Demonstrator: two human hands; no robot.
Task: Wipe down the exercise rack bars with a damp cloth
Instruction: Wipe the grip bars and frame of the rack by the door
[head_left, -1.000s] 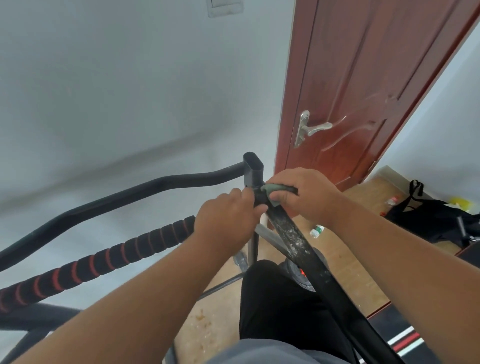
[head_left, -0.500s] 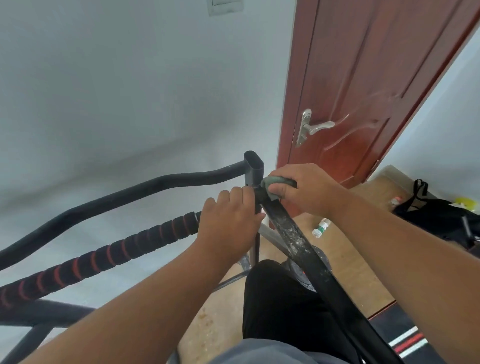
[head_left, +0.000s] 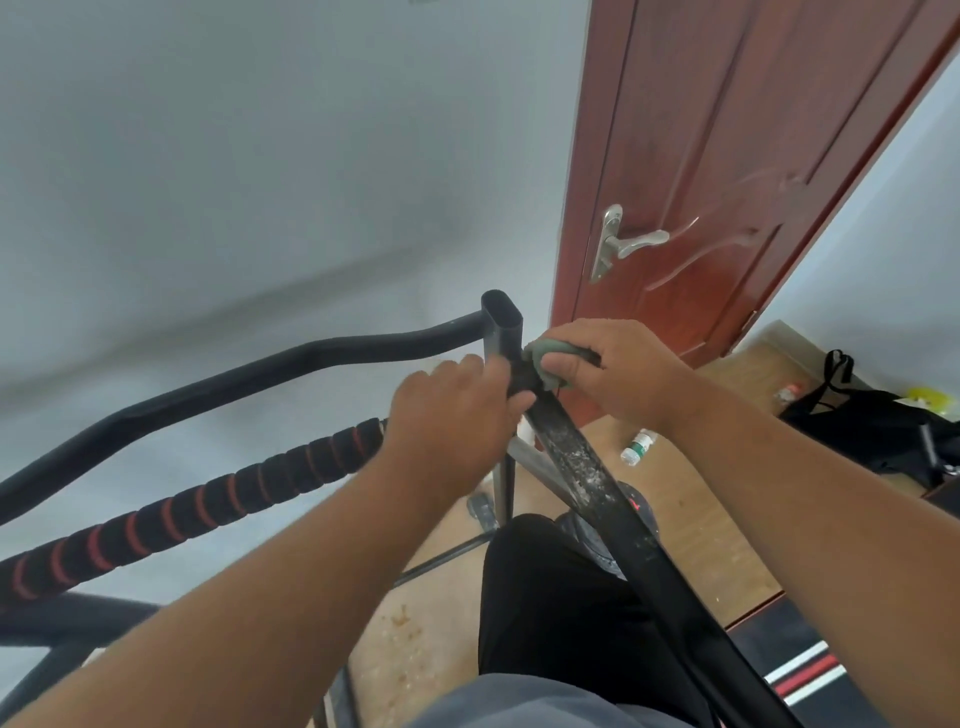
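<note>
A black exercise rack stands before me, with an upright post (head_left: 501, 325) open at its top. A dusty, white-flecked slanted bar (head_left: 587, 462) runs from the post down to the lower right. My right hand (head_left: 618, 371) is shut on a grey-green cloth (head_left: 545, 358), pressed against the top of that slanted bar beside the post. My left hand (head_left: 454, 410) grips the junction where the foam-padded black and red bar (head_left: 208, 499) meets the post. A curved black bar (head_left: 260, 371) runs off to the left behind it.
A red-brown door (head_left: 727, 182) with a silver lever handle (head_left: 626, 241) stands just behind the rack. On the wooden floor lie a small white bottle (head_left: 638, 447), a black bag (head_left: 878, 421) and a weight plate. The white wall fills the left.
My right hand with the cloth has slid a little up the slanted bar toward the post. My left hand has shifted slightly on the junction; the view has tilted a bit.
</note>
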